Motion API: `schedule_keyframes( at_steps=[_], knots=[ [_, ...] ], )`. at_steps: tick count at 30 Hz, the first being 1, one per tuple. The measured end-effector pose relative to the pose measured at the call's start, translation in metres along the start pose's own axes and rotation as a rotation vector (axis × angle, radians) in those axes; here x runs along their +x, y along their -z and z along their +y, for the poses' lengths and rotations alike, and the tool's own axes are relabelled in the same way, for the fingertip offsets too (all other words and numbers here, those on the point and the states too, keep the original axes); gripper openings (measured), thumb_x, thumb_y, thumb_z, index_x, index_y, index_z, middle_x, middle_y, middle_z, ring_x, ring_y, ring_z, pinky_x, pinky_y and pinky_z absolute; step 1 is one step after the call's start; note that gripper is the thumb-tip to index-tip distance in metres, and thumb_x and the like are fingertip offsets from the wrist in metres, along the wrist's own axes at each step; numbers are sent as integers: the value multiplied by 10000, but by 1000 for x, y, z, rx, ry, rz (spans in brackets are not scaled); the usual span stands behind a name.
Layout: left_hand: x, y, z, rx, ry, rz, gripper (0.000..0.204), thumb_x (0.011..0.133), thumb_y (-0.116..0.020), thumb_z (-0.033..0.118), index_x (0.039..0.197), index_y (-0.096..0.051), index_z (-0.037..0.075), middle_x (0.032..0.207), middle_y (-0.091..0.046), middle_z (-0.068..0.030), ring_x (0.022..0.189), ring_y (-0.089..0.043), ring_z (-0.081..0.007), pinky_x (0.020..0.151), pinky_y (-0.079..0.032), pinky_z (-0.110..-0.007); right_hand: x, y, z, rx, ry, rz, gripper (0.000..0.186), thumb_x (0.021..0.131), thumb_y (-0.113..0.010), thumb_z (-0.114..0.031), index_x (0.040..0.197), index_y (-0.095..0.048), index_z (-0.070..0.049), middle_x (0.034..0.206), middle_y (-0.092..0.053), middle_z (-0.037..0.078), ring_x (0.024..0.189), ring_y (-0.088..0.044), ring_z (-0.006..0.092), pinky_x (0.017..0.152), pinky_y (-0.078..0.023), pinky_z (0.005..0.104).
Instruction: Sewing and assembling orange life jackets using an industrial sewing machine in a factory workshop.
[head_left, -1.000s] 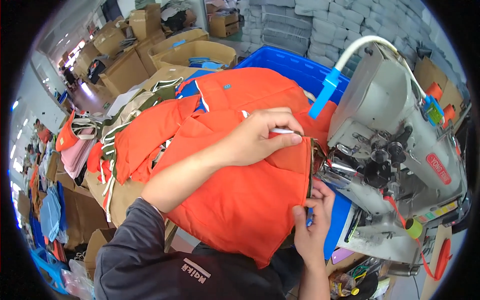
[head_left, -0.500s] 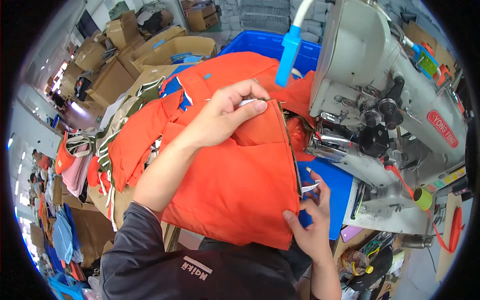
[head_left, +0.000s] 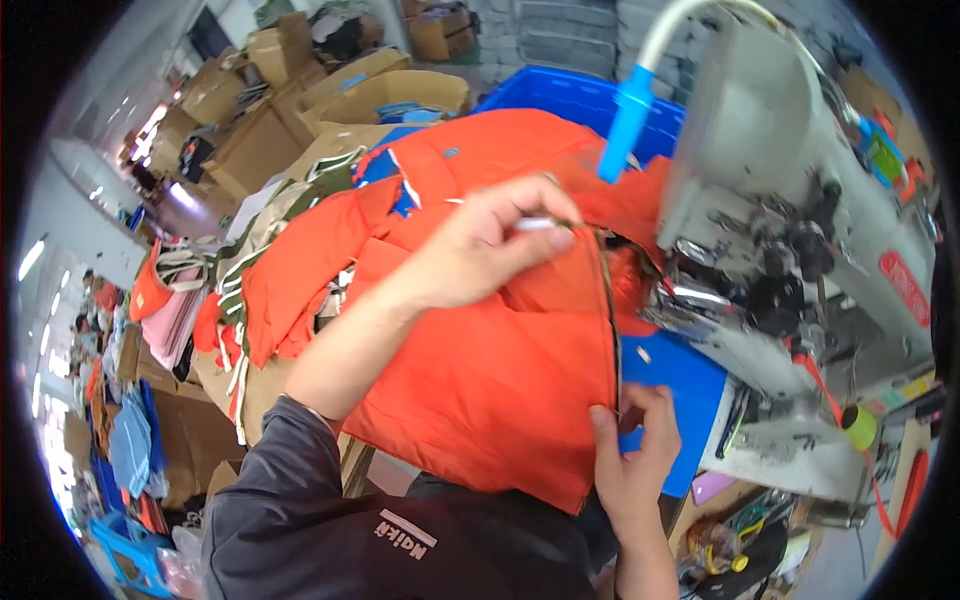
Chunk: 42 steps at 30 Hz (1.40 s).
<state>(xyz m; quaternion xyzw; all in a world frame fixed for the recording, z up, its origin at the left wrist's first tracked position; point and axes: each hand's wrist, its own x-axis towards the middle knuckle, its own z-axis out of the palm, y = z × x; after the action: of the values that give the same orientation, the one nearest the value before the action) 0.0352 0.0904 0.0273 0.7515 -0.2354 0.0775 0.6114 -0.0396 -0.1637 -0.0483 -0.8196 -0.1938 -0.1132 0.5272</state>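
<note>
My left hand point(head_left: 515, 235) is closed on the upper right corner of an orange fabric piece point(head_left: 480, 390), with a white item point(head_left: 540, 223), partly hidden, under its fingers. My right hand point(head_left: 630, 425) grips the dark-trimmed right edge lower down, thumb in front and fingers curled at the edge. Just right of the fabric stands a grey industrial sewing machine point(head_left: 745, 150), its needle and foot area beside the upper edge. A blue surface point(head_left: 670, 430) lies under the right hand, and a small pale scrap point(head_left: 644, 354) shows on it above my fingers.
More orange fabric point(head_left: 500, 140) and striped cream-and-olive pieces point(head_left: 290, 210) are heaped behind. A blue crate point(head_left: 550, 90), cardboard boxes point(head_left: 240, 150) and grey stacked bundles point(head_left: 560, 35) stand at the back. A blue lamp point(head_left: 630, 105) on a white gooseneck hangs over the fabric.
Both hands still hold the fabric edge as the view shifts. The white strip at my right fingers half a second ago is out of them; a pale scrap now shows above them.
</note>
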Motion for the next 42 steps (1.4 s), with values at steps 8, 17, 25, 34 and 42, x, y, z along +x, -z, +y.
schedule_keyframes(
  at_steps=[8,17,25,34,42],
  knots=[
    [-22,-35,7,116,-113,-31,142,879,-645,-12,1013,-606,19,951,-550,-57,866,-538,-166,770,-422,-283,33,7,-18,98,112,-2,263,749,-763,-35,935,-579,-13,847,-531,92,606,-497,154,548,-404,263],
    [-25,-39,14,148,-188,-135,283,861,-703,55,1131,-617,47,986,-543,-84,903,-560,-212,763,-464,-316,48,-7,-28,127,204,77,74,908,-636,-15,919,-569,16,817,-515,56,712,-485,108,612,-393,214],
    [-24,-38,11,98,-173,-149,176,859,-709,69,1007,-620,36,918,-535,-70,848,-563,-209,729,-451,-314,46,-12,-28,84,260,118,120,855,-671,16,934,-582,10,828,-564,118,629,-530,167,554,-423,257],
    [-25,-45,13,127,-118,-102,149,872,-691,58,936,-560,26,883,-506,-75,781,-519,-208,688,-416,-323,44,-13,-28,103,256,123,126,866,-662,3,951,-571,9,841,-555,114,637,-511,165,569,-411,260],
    [-24,-47,9,140,-145,-90,136,883,-675,48,944,-554,31,881,-498,-76,782,-515,-207,687,-414,-322,45,-15,-23,148,241,123,117,874,-650,1,946,-559,8,833,-537,108,661,-502,173,570,-402,260]
  ],
)
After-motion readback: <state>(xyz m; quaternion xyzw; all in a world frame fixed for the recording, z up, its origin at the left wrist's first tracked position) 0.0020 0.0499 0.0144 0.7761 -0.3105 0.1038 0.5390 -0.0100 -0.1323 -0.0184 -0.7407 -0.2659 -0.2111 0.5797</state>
